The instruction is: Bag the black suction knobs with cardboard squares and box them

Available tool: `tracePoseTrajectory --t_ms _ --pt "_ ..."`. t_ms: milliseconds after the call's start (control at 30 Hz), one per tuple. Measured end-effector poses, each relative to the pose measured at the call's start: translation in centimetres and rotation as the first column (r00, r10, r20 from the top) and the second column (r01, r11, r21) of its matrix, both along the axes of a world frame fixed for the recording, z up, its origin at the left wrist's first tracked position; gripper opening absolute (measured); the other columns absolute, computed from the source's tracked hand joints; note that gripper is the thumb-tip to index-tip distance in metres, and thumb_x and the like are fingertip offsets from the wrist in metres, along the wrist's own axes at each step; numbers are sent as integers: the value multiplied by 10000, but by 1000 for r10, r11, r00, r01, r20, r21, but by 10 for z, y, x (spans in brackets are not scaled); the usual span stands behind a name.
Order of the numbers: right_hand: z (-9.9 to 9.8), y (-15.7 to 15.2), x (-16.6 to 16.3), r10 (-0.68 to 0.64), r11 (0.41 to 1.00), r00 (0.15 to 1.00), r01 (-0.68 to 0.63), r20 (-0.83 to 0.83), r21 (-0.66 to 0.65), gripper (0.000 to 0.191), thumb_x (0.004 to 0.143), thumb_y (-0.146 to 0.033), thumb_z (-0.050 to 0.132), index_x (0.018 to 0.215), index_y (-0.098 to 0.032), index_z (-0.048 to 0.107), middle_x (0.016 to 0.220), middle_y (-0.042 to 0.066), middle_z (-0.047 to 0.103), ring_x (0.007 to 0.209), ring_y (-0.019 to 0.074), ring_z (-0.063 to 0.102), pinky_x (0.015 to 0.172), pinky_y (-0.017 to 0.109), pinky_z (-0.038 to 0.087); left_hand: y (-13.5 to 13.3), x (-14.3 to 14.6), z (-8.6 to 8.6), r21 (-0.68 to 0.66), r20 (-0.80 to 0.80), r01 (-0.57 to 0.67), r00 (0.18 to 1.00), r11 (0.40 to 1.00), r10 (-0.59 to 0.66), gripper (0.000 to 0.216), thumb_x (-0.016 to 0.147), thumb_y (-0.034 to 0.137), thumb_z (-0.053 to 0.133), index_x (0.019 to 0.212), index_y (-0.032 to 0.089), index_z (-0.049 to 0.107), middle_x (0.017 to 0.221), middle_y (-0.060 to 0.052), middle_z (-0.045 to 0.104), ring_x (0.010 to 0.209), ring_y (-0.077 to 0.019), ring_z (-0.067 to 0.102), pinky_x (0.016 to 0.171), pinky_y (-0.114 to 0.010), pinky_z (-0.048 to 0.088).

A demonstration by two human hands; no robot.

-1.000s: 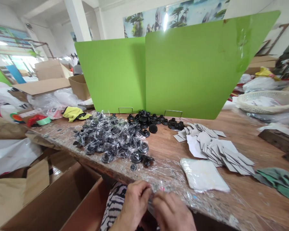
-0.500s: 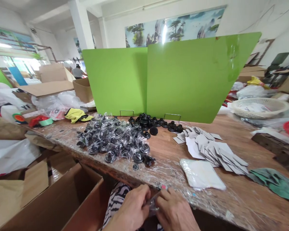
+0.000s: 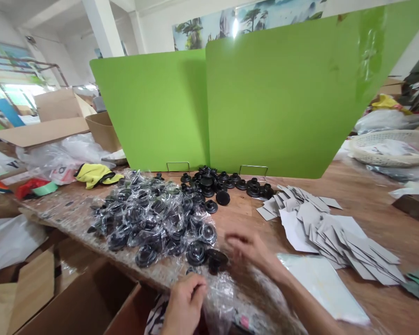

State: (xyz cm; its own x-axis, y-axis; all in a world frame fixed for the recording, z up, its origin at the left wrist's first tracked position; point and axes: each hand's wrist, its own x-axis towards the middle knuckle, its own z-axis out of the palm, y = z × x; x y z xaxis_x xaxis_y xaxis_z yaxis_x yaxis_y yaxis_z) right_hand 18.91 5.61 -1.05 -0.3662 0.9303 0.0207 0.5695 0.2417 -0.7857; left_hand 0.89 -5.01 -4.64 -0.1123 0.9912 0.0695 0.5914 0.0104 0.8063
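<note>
My left hand (image 3: 186, 300), at the table's near edge, is closed on a clear plastic bag (image 3: 219, 300) that hangs to the right of its fingers. Above the table my right hand (image 3: 249, 249) reaches forward, smeared by motion, fingers stretched out to the left and nothing visible in them. Just left of its fingertips lie a dark round stepped piece (image 3: 216, 258) and a heap of black stepped round pieces in clear wrapping (image 3: 153, 216). Farther back sit unwrapped black round pieces (image 3: 207, 181). Under my right forearm lies a stack of flat clear bags (image 3: 321, 284).
Grey-white cards (image 3: 321, 223) are spread on the right of the table. Two green boards (image 3: 265, 107) stand at the back on wire stands. A yellow glove (image 3: 96, 175) and tape rolls (image 3: 44, 187) lie left. An open cardboard box (image 3: 80, 284) stands below the table's left edge.
My hands were together over the plastic bag; now they are apart. The right has let go and moved up and forward, while the left keeps the bag. The view has shifted closer to the table.
</note>
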Motion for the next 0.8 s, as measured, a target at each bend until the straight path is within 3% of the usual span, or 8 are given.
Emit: tracePoseTrajectory --t_ms 67,133,233,300,433,633,733,800 --pt "0 56 -12 -190 977 980 182 67 113 319 805 -283 480 1090 -168 563 1030 85 626 899 191 590 743 280 440 4 4 -10 82 -45 40 998 996 -37 187 754 201 475 616 172 597 589 0 583 571 -123 534 557 -191 396" --pt "-8 103 -27 -296 945 948 273 120 179 420 785 -258 506 1183 -128 477 1150 147 548 1012 235 534 807 324 411 6 7 -20 153 -77 68 995 986 -57 168 758 198 484 636 171 597 587 4 582 546 -112 535 536 -176 399" --pt "-22 144 -44 -339 930 918 294 205 220 390 763 -218 531 1136 -106 499 1061 154 583 938 241 563 754 313 419 7 11 -31 206 -63 89 995 975 -77 111 727 205 528 654 174 604 556 18 558 498 -101 512 487 -165 384" --pt "-27 150 -46 -325 931 909 260 262 254 277 766 -173 515 1034 -121 556 954 120 620 862 218 579 710 285 419 7 14 -36 184 6 52 999 982 -54 77 706 214 550 712 182 620 539 33 540 461 -93 481 454 -165 366" --pt "-31 108 -22 -257 915 892 100 372 391 222 812 -127 432 991 -152 561 944 90 603 842 186 548 687 263 404 6 20 -28 91 128 -75 990 993 63 86 700 223 549 732 183 617 530 44 523 449 -89 449 460 -174 357" --pt "-43 3 29 -99 869 826 -200 555 453 238 821 -71 399 939 -186 572 941 82 586 865 192 496 608 248 402 5 32 12 78 115 -79 991 994 69 102 715 211 528 643 163 581 567 21 541 520 -104 480 507 -188 364" --pt "-27 -31 41 -127 861 803 -202 582 466 228 801 -42 406 874 -159 588 933 105 595 825 203 507 657 286 412 1 39 24 159 88 -60 995 985 46 102 722 193 529 635 158 570 571 21 528 525 -101 473 510 -190 356" --pt "-3 -52 40 -137 835 858 -169 496 523 184 839 -111 409 878 -165 581 953 95 597 831 195 518 687 290 419 -4 43 30 235 47 -20 999 972 9 111 732 174 521 634 157 570 587 16 534 557 -105 489 540 -195 364"
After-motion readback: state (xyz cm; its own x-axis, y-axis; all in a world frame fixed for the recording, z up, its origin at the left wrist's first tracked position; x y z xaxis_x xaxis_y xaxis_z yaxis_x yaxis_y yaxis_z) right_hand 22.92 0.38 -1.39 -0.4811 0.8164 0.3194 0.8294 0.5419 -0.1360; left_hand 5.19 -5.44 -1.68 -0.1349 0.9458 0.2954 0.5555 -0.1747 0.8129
